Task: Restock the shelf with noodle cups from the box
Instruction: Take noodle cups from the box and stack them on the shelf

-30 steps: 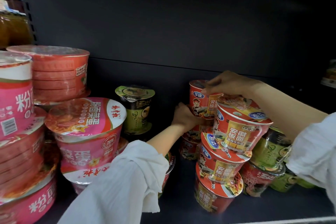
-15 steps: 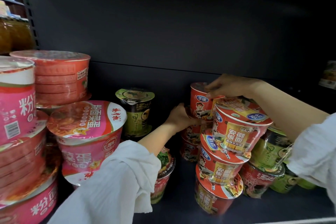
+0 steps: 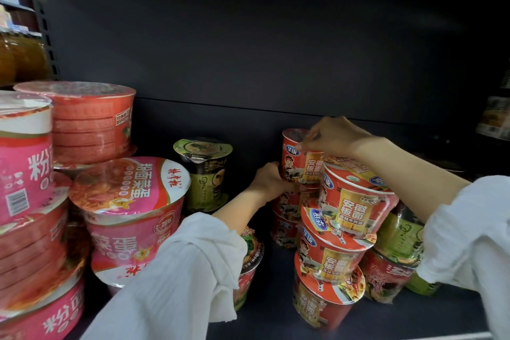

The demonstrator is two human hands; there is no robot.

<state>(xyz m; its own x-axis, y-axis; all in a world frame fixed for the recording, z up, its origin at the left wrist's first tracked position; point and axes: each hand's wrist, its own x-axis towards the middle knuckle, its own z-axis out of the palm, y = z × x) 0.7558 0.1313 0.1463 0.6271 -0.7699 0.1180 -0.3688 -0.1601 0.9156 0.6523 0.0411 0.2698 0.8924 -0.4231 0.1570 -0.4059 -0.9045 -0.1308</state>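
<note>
Pink noodle bowls (image 3: pixel 129 201) crowd the left of the frame, a green cup (image 3: pixel 205 174) stands behind mid-frame, and a leaning stack of red cups (image 3: pixel 339 240) fills the lower right of the dark shelf (image 3: pixel 414 312). Behind that stack, right of centre, a red noodle cup (image 3: pixel 299 160) stands upright, lid up, atop a rear stack. The left hand (image 3: pixel 269 182) cups its lower side while the right hand (image 3: pixel 331 136) pinches its rim from above.

Glossy film-wrapped cups (image 3: pixel 356 204); matt shelf (image 3: pixel 276 50)
</note>
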